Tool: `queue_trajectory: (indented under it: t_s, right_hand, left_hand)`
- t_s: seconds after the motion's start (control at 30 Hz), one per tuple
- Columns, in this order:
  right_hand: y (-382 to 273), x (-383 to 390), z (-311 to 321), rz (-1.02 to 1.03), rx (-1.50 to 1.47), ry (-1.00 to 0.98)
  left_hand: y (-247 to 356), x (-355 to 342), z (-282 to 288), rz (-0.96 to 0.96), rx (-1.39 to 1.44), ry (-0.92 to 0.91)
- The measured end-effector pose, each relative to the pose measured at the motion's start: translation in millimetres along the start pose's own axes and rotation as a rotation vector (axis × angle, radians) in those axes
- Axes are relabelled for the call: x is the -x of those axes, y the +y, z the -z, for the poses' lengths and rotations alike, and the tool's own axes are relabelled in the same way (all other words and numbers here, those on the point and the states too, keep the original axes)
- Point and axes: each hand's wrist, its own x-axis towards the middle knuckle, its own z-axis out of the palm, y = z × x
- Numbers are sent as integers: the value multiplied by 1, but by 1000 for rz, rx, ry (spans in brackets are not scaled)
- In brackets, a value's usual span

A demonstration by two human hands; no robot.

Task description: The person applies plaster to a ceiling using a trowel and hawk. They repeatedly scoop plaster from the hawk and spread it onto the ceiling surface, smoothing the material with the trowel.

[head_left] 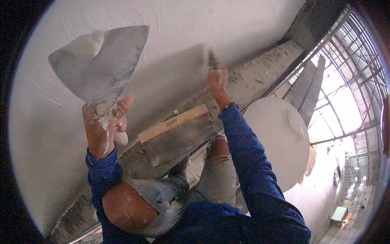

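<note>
My left hand (109,120), smeared with white plaster, is closed around the lower end of a broad scraper with a flared metal blade (115,61). A lump of wet white plaster (87,46) lies on the blade's upper left part. Farther right, my right hand (218,79) grips the handle of a plastering trowel (204,55) held against the white wall (178,20). Motion smears this tool, and I cannot tell where its blade ends and the grey shade on the wall begins.
Dusty scaffold planks (264,67) run along the wall's foot. On them lie a light wooden strip (174,122) and a dark board (178,138). A large white round surface (278,142) stands beside my right arm. My bent knee (128,207) is close below my left hand.
</note>
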Motion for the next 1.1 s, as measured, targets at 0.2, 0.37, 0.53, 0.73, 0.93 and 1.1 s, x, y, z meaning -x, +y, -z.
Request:
queue_trajectory:
  t_s: [0.2,0.37,0.53,0.73,0.93,1.1]
  right_hand:
    - [20,-15,19,480,580,113]
    - [-33,54,-40,255,614,-102]
    - [0,-40,58,-54,478,116]
    - [-14,26,-24,362,587,28]
    - [-140,119,-61,-503,-475,20]
    - [-186,166,-86,-757,-887,-94]
  left_hand:
    - [11,-4,-19,7,-13,107]
    - [-20,-12,18,-23,-225,-63]
    - [-6,-18,13,-50,-473,-86]
    - [-19,-25,-2,-356,-446,28]
    - [-22,-22,14,-597,-1145,67]
    - [-17,-23,8,-744,-1305,-63]
